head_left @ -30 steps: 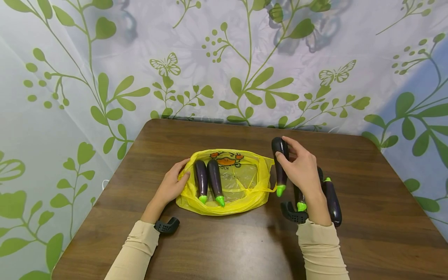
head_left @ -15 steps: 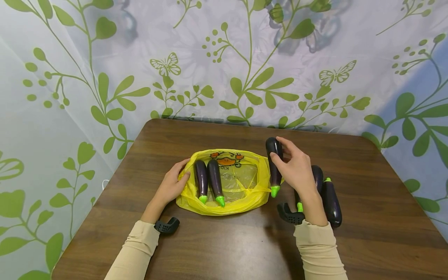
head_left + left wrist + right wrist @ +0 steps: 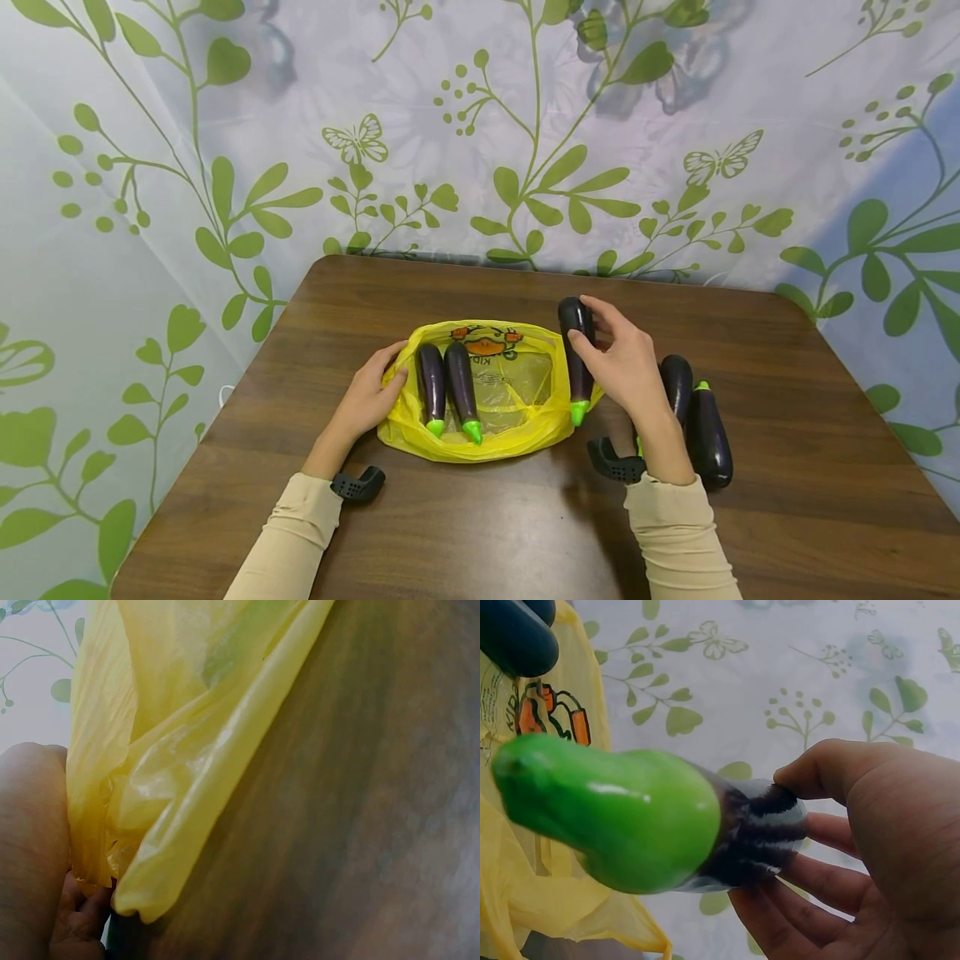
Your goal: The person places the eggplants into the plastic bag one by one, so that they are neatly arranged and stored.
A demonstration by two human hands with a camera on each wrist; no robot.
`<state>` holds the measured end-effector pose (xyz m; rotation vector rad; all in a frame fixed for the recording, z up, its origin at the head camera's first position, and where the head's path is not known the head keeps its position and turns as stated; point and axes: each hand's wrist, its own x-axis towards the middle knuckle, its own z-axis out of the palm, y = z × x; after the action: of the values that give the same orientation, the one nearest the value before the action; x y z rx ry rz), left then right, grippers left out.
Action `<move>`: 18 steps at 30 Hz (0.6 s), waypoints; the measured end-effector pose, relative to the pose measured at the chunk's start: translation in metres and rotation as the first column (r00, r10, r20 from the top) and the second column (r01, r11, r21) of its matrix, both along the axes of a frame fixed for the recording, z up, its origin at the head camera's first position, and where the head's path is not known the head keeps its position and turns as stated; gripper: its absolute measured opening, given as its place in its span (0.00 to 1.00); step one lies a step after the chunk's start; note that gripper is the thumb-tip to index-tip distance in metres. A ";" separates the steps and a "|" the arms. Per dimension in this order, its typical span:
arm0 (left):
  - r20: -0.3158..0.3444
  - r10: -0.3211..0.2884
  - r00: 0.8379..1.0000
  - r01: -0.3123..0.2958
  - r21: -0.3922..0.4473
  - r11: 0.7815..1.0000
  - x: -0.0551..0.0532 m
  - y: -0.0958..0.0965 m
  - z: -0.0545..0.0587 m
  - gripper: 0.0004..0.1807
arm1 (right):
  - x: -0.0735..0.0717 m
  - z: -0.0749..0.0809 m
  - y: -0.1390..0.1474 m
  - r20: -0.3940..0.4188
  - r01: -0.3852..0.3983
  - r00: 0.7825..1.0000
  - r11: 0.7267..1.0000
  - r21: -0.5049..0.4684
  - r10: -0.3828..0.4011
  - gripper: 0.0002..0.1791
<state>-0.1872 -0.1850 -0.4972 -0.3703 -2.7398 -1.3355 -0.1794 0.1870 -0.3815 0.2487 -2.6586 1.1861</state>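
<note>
A yellow plastic bag (image 3: 480,450) lies with its mouth spread wide on the table, two dark purple eggplants (image 3: 461,383) side by side in its left half. My left hand (image 3: 371,392) grips the bag's left rim, and the yellow film (image 3: 180,787) fills much of the left wrist view. At the bag's right rim my right hand (image 3: 622,354) holds another eggplant (image 3: 576,358) between thumb and fingers, its bright green stem end toward me. That green cap (image 3: 622,817) looms large in the right wrist view. The held eggplant overlaps the rim in the head view.
Right of the bag, two more eggplants (image 3: 708,437) lie on the brown wooden table (image 3: 480,533), one partly behind my right wrist. A leaf-patterned cloth (image 3: 450,167) hangs behind the table. Black camera mounts sit on both wrists.
My right hand has moved left with its eggplant, from just right of the bag to over its right rim. The left hand and the eggplants in the bag stay put.
</note>
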 end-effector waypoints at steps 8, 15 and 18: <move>-0.002 0.001 1.000 -0.001 -0.002 1.000 0.000 0.000 0.000 0.29 | -0.001 -0.004 -0.006 -0.008 -0.036 0.999 0.999 -0.005 0.036 0.31; 0.002 0.002 1.000 -0.002 0.004 1.000 0.000 -0.001 -0.001 0.29 | -0.002 -0.007 -0.012 0.005 -0.039 0.999 0.999 -0.021 0.040 0.31; 0.004 0.003 1.000 -0.003 0.006 1.000 0.000 -0.001 -0.001 0.29 | -0.003 -0.008 -0.014 0.012 -0.046 0.999 0.998 -0.032 0.046 0.32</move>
<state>-0.1869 -0.1858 -0.4977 -0.3627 -2.7378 -1.3455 -0.1824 0.1734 -0.3893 0.2997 -2.6567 1.2466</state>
